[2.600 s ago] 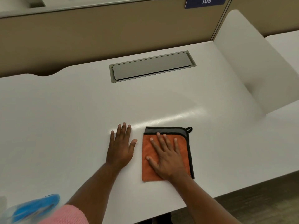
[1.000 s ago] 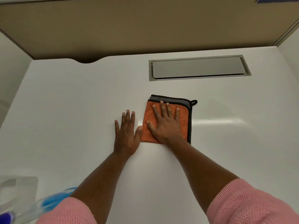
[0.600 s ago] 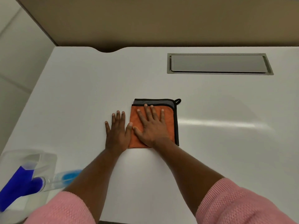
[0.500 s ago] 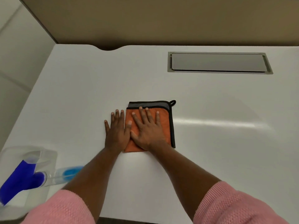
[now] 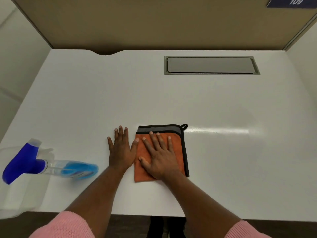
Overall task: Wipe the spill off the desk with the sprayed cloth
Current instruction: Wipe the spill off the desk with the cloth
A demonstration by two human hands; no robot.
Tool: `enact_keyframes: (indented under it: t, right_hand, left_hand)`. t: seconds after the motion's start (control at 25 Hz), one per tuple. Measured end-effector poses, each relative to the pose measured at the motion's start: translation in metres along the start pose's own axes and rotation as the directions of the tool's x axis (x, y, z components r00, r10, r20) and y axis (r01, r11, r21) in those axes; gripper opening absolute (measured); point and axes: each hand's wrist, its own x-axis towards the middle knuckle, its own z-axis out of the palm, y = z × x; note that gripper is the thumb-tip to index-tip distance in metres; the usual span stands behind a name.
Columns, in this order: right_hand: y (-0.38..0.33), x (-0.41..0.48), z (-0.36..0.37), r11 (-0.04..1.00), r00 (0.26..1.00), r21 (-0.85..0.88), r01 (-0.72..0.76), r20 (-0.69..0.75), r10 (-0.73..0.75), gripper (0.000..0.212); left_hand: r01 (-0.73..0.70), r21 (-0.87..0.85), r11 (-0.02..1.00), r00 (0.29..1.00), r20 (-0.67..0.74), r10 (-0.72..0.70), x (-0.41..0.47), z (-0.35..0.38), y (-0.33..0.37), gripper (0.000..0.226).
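Observation:
The folded orange cloth [image 5: 179, 152] with a grey underside and black trim lies flat on the white desk [image 5: 240, 169], near its front edge. My right hand [image 5: 160, 157] presses palm-down on the cloth with its fingers spread. My left hand [image 5: 120, 150] rests flat on the bare desk just left of the cloth, its thumb touching the cloth's edge. A glossy streak [image 5: 217, 130] runs rightward from the cloth's top corner. No distinct spill shows.
A spray bottle [image 5: 51, 167] with a blue trigger head and blue liquid lies blurred at the left, over a clear plastic bin [image 5: 17, 194]. A grey hatch cover [image 5: 211, 65] is set into the desk's back. Tan partition [image 5: 154, 23] and white side panels enclose the desk.
My right hand slid the cloth left until it met my left thumb, then a little back to the right. My left hand stayed flat. The camera view shifted.

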Motion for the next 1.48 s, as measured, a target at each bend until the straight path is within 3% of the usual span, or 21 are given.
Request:
enact_keyframes:
  t: [0.16, 0.24, 0.36, 0.44, 0.6, 0.72, 0.8, 1.0, 1.24, 1.36, 1.48]
  right_hand:
    - [0.028, -0.029, -0.008, 0.997, 0.998, 0.033, -0.065, -0.014, 0.065, 0.079]
    - [0.042, -0.042, -0.014, 0.976, 0.974, 0.135, -0.170, -0.127, 0.187, 0.078]
    - [0.061, -0.056, -0.034, 0.808, 0.796, 0.369, -0.460, -0.231, 0.559, 0.079]
    - [0.065, -0.059, -0.051, 0.708, 0.722, 0.437, -0.555, -0.171, 0.671, 0.081]
    - [0.059, -0.049, -0.062, 0.491, 0.654, 0.666, -0.562, -0.006, 0.757, 0.078]
    - [0.059, -0.046, -0.067, 0.315, 0.644, 0.800, -0.510, 0.112, 0.756, 0.073]
    - [0.061, -0.044, -0.078, 0.259, 0.656, 0.841, -0.474, 0.142, 0.741, 0.072]
    - [0.068, -0.027, -0.113, 0.246, 0.706, 0.902, -0.355, 0.086, 0.703, 0.083]
    - [0.066, 0.002, -0.169, 0.361, 0.715, 0.928, -0.092, -0.191, 0.672, 0.078]
    - [0.064, -0.007, -0.167, 0.419, 0.731, 0.907, -0.053, -0.251, 0.635, 0.075]
    - [0.065, -0.032, -0.133, 0.436, 0.748, 0.890, -0.135, -0.197, 0.634, 0.069]
  left_hand:
    - [-0.107, -0.020, 0.994, 0.993, -0.050, 0.106, -0.019, 0.006, 0.016, 0.075]
    - [-0.161, -0.041, 0.986, 0.980, -0.124, 0.155, -0.027, 0.004, 0.027, 0.068]
    - [-0.141, -0.094, 0.985, 0.984, -0.123, 0.130, -0.031, -0.001, 0.046, 0.045]
    - [-0.076, -0.145, 0.987, 0.996, -0.063, 0.068, -0.030, -0.005, 0.059, 0.036]
    - [0.078, -0.330, 0.941, 0.995, 0.084, -0.053, -0.026, -0.014, 0.079, 0.016]
    - [0.150, -0.489, 0.859, 0.986, 0.136, -0.095, -0.025, -0.022, 0.085, 0.009]
    - [0.191, -0.567, 0.801, 0.980, 0.151, -0.126, -0.024, -0.030, 0.086, 0.019]
    - [0.223, -0.700, 0.678, 0.975, 0.171, -0.144, -0.011, -0.060, 0.088, 0.043]
    - [0.070, -0.857, 0.510, 0.994, 0.017, -0.106, 0.008, -0.111, 0.104, 0.048]
    - [0.040, -0.821, 0.570, 0.997, -0.002, -0.073, 0.004, -0.112, 0.102, 0.043]
    - [0.057, -0.719, 0.693, 0.998, 0.045, -0.035, -0.011, -0.087, 0.083, 0.040]
